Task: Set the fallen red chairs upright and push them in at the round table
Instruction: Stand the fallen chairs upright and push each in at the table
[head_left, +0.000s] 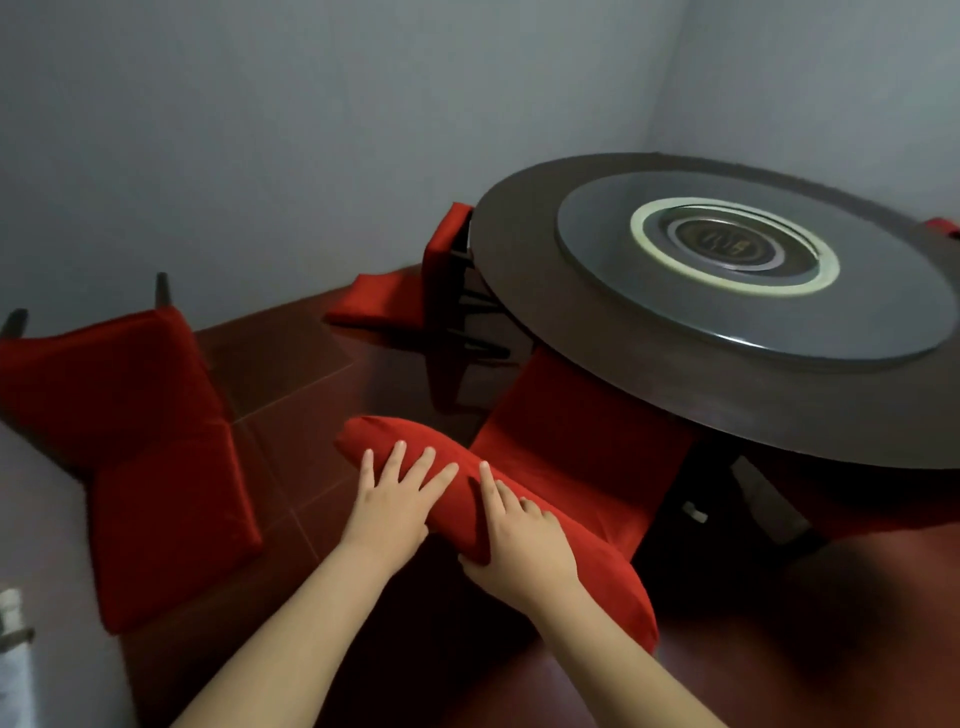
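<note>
An upright red chair (582, 441) stands in front of me, its seat partly under the round dark table (519, 296). My left hand (400, 493) lies with straight fingers across the top of its padded backrest. My right hand (519, 540) grips the same backrest beside it, fingers over the top and thumb on the near side. A second red chair (156, 467) lies on the floor at the left, two legs pointing at the wall. A third red chair (379, 296) lies tipped over at the table's far left edge, its dark legs toward the table.
A glass turntable (649, 312) covers the table's middle. A bit of another red chair (943, 227) shows at the table's far right. Grey walls close the corner behind. Dark red floor tiles (311, 389) lie between the chairs. A white object (13, 613) is at the left edge.
</note>
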